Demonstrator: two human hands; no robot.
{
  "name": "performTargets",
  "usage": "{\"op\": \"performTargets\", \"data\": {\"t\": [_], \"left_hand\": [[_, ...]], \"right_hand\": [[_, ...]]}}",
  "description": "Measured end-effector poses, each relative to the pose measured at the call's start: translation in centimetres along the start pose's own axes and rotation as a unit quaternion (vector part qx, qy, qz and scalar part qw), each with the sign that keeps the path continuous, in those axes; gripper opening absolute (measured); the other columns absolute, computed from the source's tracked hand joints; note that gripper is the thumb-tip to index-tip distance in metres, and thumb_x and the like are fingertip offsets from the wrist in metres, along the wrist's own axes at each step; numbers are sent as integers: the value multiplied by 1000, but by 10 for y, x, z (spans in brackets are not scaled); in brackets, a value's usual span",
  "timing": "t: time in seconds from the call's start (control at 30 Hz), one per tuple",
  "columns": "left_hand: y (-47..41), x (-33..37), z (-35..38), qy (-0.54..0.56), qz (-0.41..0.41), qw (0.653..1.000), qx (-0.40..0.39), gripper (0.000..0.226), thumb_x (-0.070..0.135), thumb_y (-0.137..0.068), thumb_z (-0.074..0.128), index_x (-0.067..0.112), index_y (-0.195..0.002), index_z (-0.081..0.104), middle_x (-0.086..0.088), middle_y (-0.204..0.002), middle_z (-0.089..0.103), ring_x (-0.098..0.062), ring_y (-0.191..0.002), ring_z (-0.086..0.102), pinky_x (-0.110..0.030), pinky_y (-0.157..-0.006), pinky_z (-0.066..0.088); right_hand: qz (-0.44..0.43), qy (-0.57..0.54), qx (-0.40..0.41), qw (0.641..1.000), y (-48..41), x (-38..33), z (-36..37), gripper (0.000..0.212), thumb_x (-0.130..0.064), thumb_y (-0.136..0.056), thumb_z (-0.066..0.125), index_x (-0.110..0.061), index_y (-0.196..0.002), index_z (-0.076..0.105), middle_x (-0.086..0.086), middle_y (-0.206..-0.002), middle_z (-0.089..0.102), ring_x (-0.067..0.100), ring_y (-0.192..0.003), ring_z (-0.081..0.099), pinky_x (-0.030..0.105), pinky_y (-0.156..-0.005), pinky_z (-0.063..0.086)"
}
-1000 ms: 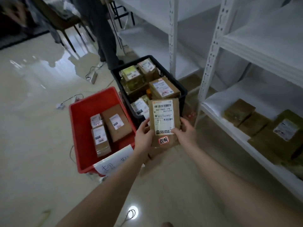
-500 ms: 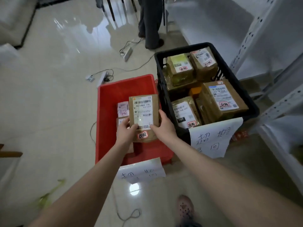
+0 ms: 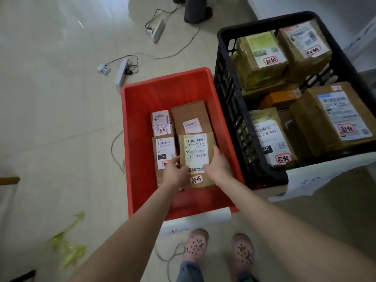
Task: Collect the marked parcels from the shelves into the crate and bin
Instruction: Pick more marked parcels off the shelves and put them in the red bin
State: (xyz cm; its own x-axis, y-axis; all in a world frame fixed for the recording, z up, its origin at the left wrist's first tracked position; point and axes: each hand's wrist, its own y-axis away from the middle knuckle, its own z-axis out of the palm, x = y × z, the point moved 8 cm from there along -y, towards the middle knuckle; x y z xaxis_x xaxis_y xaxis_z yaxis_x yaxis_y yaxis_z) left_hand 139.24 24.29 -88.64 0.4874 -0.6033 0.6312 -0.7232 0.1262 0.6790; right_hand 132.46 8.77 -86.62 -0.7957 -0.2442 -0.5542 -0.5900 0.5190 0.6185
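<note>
Both hands are down inside the bin (image 3: 140,143): left hand (image 3: 175,176) and right hand (image 3: 218,167) each have their grip clamped on the parcel's (image 3: 196,151) near end, label up. It sits low at the bin's right, beside other parcels (image 3: 162,124) there. The packed crate (image 3: 230,110) stands just right of the bin.

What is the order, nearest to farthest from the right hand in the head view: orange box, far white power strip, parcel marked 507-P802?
1. Gripped by the right hand, at the red bin: parcel marked 507-P802.
2. Right side: orange box, in the black crate.
3. Ahead on the floor: far white power strip.
</note>
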Motion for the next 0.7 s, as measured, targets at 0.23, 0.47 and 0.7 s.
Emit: {"op": "performTargets", "data": {"t": [0.23,0.47,0.7], "left_hand": [[-20,-50,30,-77,-76,990,-92,20,16,-81,66,7,-98,70,-12,-95,73,-31,-87,70,-45,-74,59],[-29,-79,51,-37,-130,978,-161,36,12,-86,49,17,-121,54,-7,-114,67,-29,-99,67,-49,-83,57],[-25,-75,49,-33,-130,973,-190,36,7,-95,43,15,-129,49,-8,-119,65,-27,-102,66,-45,-83,57]], "right_hand": [[102,35,-29,994,-13,39,28,61,-14,-85,61,-14,-140,35,10,-133,53,30,-120,54,34,-93,45],[155,23,-101,982,-29,70,61,61,-9,-78,64,-13,-133,38,9,-129,56,29,-117,56,41,-98,47],[164,18,-151,975,-33,75,67,62,-6,-81,62,-14,-136,36,8,-125,59,26,-110,59,39,-92,51]]}}
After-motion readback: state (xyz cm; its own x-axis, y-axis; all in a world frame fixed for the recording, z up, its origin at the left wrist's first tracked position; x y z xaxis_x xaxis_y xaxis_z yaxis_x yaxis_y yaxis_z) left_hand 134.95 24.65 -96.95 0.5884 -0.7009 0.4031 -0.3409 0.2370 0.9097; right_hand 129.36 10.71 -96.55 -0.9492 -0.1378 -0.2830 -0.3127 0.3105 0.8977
